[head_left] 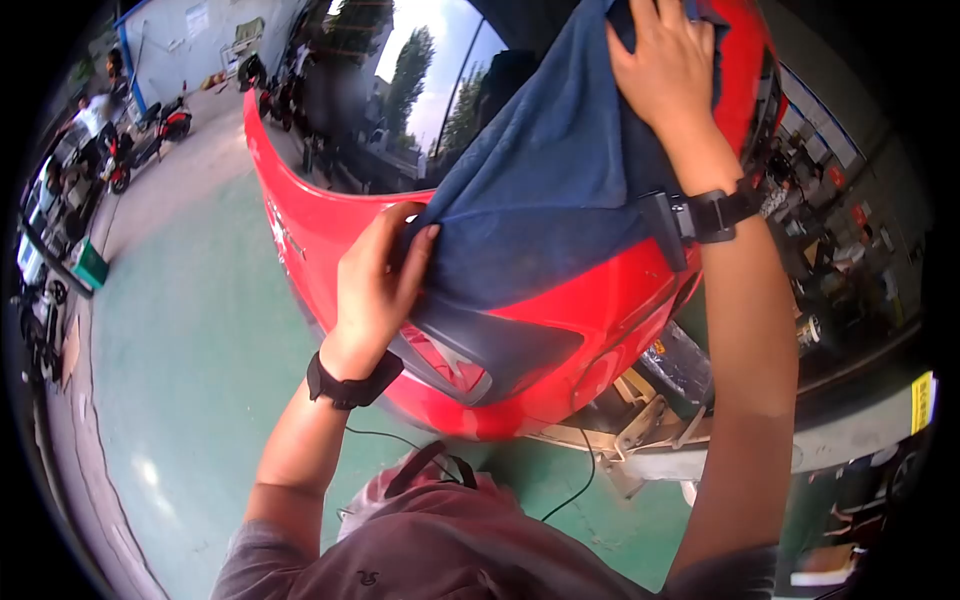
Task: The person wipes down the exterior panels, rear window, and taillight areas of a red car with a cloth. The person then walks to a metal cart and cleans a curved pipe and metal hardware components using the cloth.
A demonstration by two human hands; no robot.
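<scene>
Draping across red body panel [610,290], partly over its glass-side edge: blue cloth [540,190], soft, creasing, probably handling light and limp. Left hand [375,270] is pinching its left corner, a sensible hold. Right hand [670,80] is resting spread on fabric near panel's right edge. Panel is shining, curving, likely slippery.

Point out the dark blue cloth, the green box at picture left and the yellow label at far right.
Dark blue cloth [530,250]: head view, middle of its draped face.
Green box [91,264]: head view, side facing the camera.
Yellow label [921,402]: head view, middle of its face.
</scene>
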